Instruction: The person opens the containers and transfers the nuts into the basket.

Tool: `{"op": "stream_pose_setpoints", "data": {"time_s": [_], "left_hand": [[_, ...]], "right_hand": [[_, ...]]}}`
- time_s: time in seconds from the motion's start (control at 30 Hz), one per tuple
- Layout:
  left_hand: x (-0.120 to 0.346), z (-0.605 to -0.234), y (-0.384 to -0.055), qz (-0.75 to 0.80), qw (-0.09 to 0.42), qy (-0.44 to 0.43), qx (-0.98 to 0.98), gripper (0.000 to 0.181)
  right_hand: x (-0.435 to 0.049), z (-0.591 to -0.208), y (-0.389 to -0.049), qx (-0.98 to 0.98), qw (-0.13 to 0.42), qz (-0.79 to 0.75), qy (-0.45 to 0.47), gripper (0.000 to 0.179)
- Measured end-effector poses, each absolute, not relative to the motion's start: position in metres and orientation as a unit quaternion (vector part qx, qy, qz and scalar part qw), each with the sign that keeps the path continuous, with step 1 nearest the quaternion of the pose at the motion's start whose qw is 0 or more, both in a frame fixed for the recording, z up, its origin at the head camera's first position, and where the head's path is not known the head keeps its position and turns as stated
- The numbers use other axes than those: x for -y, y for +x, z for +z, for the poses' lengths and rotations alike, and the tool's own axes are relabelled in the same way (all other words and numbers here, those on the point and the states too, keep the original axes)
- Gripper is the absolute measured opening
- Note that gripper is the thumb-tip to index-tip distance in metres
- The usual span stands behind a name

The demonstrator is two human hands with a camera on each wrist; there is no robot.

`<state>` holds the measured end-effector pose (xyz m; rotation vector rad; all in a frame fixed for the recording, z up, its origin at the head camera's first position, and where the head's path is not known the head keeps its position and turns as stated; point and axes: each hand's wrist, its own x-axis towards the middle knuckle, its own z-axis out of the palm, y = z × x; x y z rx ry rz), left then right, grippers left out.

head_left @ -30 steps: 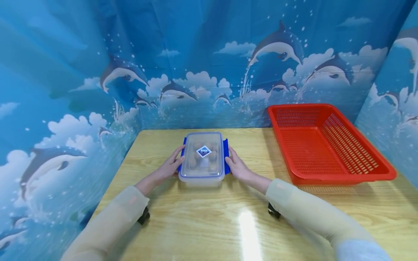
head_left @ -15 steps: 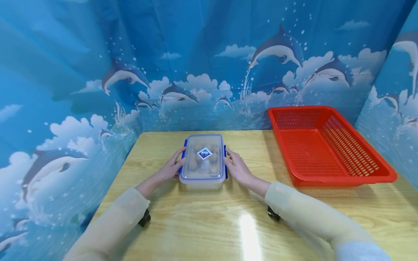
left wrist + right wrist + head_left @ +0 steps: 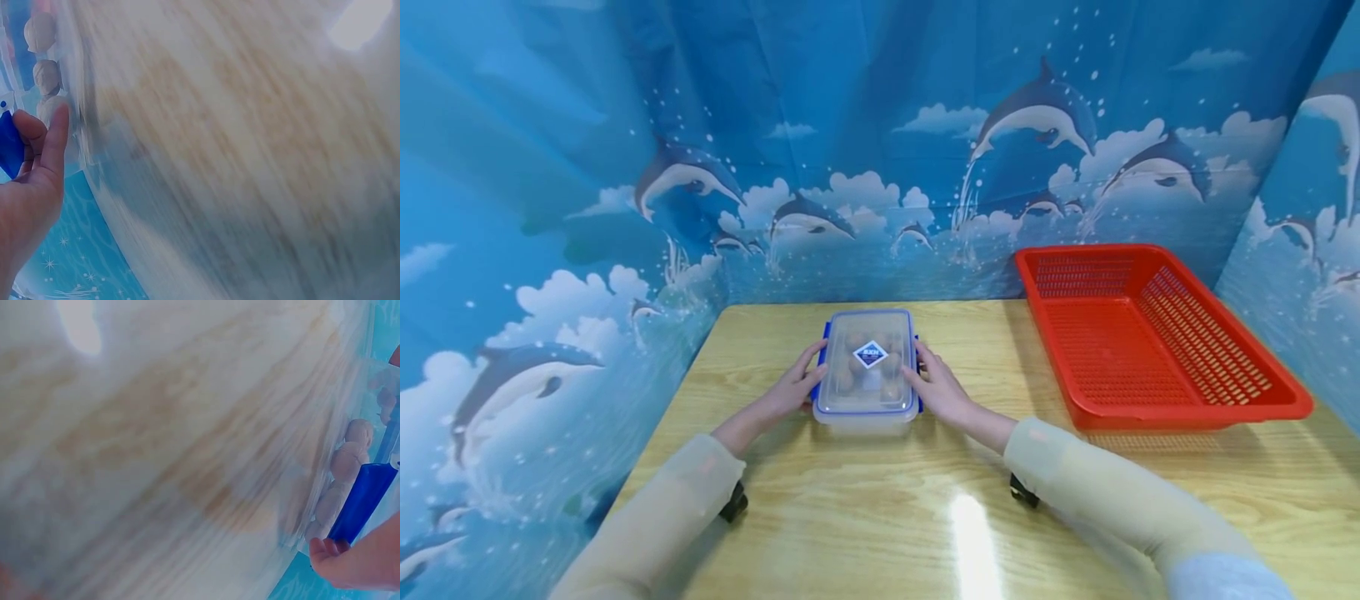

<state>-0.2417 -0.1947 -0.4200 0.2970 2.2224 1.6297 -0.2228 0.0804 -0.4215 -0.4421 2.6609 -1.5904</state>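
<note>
A clear plastic food storage container (image 3: pixel 859 398) with a blue-edged lid and a diamond label (image 3: pixel 871 354) sits on the wooden table (image 3: pixel 850 508). Several round, pale brown things (image 3: pixel 40 32) show through its walls. My left hand (image 3: pixel 786 392) holds its left side, thumb at the lid's edge, beside a blue latch (image 3: pixel 10 147). On the opposite side, my right hand (image 3: pixel 946 396) lays its thumb over the lid's edge while its fingers curl at the long blue latch (image 3: pixel 364 501), which lies along the container's side. The undersides of both hands' grips are partly hidden in the head view.
A big red plastic basket (image 3: pixel 1187 412) with slotted walls stands to the right on the table. Blue curtains (image 3: pixel 865 100) printed with dolphins hang behind and at both sides. A black device (image 3: pixel 1024 490) is strapped under the right wrist.
The right blue latch, sticking outward a second ago, has folded down against the container's side. My right thumb has moved left onto the lid. The left hand keeps its hold.
</note>
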Motion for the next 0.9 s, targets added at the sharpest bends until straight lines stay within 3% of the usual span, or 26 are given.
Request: {"op": "stream_pose_setpoints", "data": {"time_s": [0.9], "left_hand": [[0.206,-0.41,-0.243,0.553,0.248,0.128,-0.785,0.058]], "right_hand": [[-0.078,-0.425,-0.222,-0.839,0.04,-0.525,-0.137,0.062]]}}
